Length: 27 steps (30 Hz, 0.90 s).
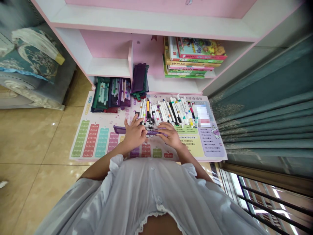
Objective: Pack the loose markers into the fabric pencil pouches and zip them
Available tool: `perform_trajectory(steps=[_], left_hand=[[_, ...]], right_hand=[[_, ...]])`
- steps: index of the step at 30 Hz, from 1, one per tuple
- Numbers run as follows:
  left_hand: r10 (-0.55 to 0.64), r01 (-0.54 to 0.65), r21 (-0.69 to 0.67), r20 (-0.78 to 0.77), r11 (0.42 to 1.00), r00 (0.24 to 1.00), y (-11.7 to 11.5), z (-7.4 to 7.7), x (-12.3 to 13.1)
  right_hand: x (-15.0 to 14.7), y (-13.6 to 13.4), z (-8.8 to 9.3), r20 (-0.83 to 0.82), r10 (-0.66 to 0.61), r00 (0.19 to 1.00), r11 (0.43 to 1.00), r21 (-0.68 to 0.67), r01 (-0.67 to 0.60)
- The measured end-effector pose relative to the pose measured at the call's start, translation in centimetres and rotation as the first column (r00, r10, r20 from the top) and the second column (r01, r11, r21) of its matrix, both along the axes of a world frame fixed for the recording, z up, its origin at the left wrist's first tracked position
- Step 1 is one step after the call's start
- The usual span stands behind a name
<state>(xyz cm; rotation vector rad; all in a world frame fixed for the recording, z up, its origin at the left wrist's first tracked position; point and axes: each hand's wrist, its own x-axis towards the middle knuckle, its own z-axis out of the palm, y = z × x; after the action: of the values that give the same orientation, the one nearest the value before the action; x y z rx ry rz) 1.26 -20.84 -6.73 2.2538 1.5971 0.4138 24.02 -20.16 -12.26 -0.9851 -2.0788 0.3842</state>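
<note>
A purple pouch [119, 129] lies across the front middle of the desk mat, with both my hands on it. My left hand [135, 132] is closed on its middle part, thumb and fingers bent over the fabric. At its right end my right hand [170, 135] grips the edge between thumb and fingers. Just beyond my hands, a wide row of markers [168, 111] with white barrels and coloured caps lies side by side. An orange marker [148, 107] stands out near my left fingers.
Filled pen pouches [102, 94] lie at the back left, beside a stack of dark pouches [139, 78]. A blurred-out item [203, 115] is on the mat's right. Piled books [193, 60] fill part of the pink shelf [151, 23]. Teal curtains [264, 107] hang at right.
</note>
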Motion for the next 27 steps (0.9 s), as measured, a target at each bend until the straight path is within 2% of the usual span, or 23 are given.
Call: perform_trajectory(steps=[6, 18, 27], left_hand=[[0.023, -0.023, 0.005, -0.007, 1.0, 1.0, 0.0, 0.0, -0.4], [0.034, -0.034, -0.014, 0.006, 0.999, 0.999, -0.1, 0.5, -0.6], [0.048, -0.048, 0.006, 0.002, 0.999, 0.999, 0.1, 0.3, -1.4]], right_hand=[[0.0, 0.0, 0.1, 0.009, -0.01, 1.0, 0.999, 0.031, 0.01], [0.1, 0.0, 0.2, 0.021, -0.006, 1.0, 0.999, -0.032, 0.007], [0.5, 0.1, -0.1, -0.004, -0.014, 1.0, 1.0, 0.007, 0.014]])
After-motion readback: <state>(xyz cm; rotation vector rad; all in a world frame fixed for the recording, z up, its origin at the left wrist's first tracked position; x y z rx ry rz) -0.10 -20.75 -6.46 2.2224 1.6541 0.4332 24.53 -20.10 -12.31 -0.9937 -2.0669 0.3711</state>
